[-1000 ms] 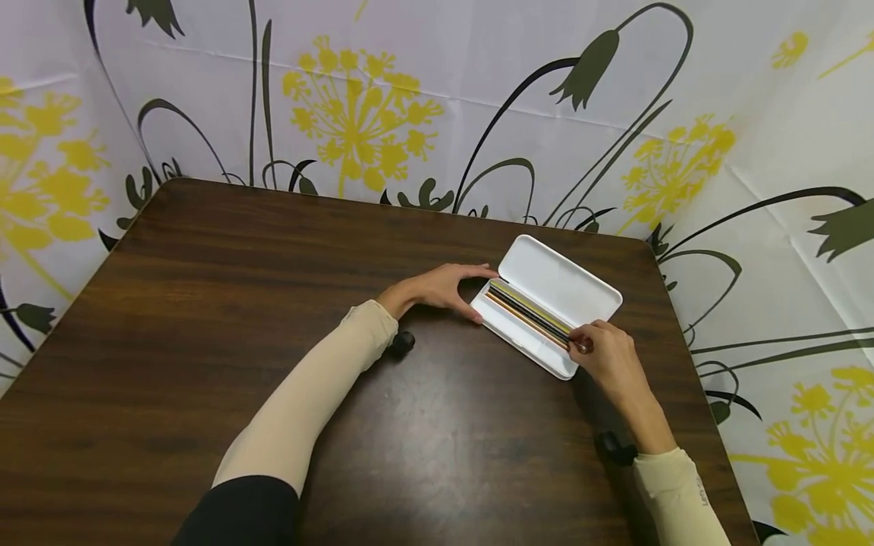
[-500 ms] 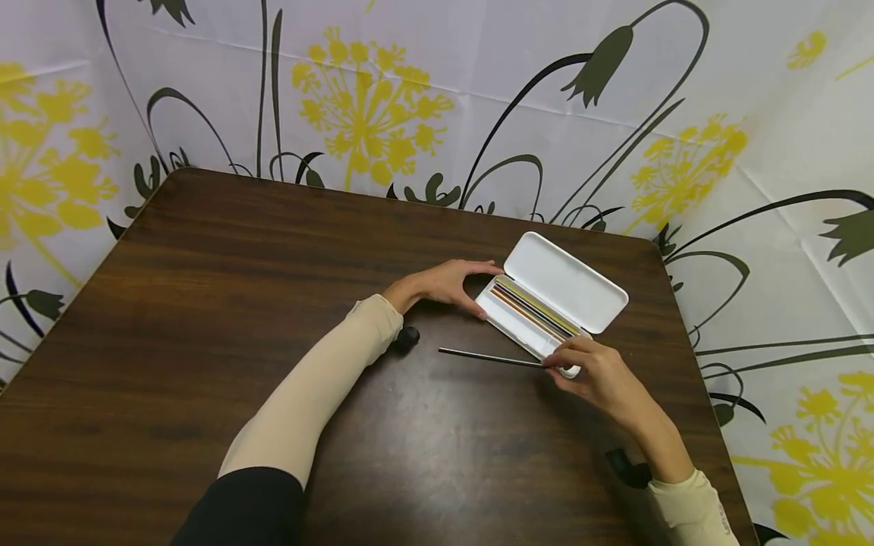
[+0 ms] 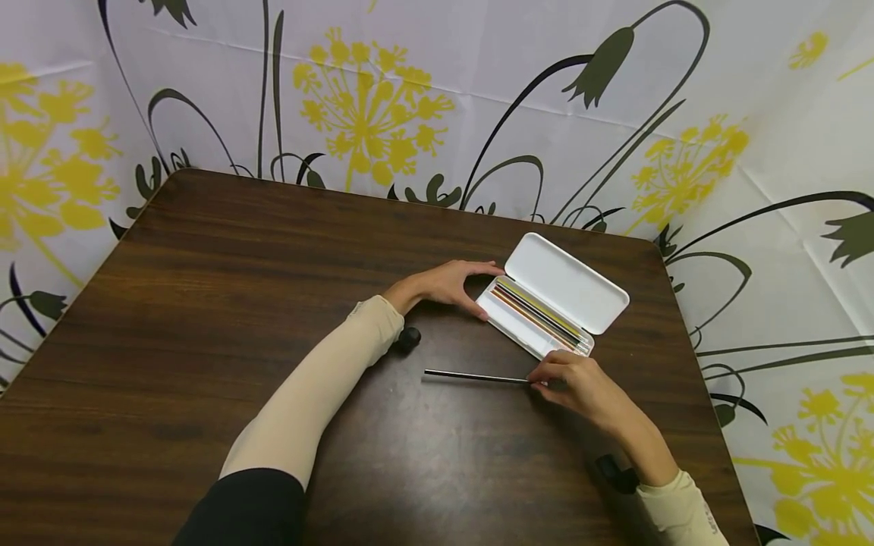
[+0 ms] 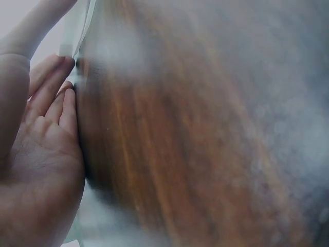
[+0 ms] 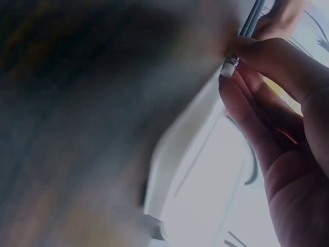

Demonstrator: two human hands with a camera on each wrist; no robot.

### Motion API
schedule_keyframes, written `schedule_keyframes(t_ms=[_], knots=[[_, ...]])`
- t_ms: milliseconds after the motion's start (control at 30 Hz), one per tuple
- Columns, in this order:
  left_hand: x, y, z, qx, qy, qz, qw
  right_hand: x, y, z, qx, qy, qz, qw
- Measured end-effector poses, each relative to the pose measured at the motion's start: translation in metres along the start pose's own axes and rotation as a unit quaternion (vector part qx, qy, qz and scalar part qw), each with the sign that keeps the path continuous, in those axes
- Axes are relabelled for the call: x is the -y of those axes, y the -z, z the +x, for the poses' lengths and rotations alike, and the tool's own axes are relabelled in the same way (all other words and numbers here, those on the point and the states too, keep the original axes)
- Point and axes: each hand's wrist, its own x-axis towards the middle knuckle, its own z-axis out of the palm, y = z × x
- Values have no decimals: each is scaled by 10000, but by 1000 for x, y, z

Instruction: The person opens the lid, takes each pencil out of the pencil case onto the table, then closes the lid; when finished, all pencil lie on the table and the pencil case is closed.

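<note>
Pencil (image 3: 476, 376) pinched beside open case (image 3: 512, 318)

The right hand (image 3: 580, 388) pinches the dark pencil by one end, in front of the case; whether it touches the table (image 3: 444, 462) is hard to tell. The left hand (image 3: 451, 285), fingers extended, touches the case's end.

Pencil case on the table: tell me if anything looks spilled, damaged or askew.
Nothing stands out: the open case looks intact, its pencils lie side by side inside, and the only pencil outside it is pinched in the right hand.
</note>
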Motion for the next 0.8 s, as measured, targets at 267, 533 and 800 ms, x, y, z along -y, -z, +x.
schedule_keyframes(t_ms=[267,533,800], knots=[[-2,0,-1,7,59,-51,10000,-3,-10,-2,264,20,101,9996],[-1,0,0,-1,-30,-39,10000,-4,-13,-4,262,-3,90,9996],[-2,0,-1,26,23,-54,10000,-5,-13,-5,306,-62,188,9993]])
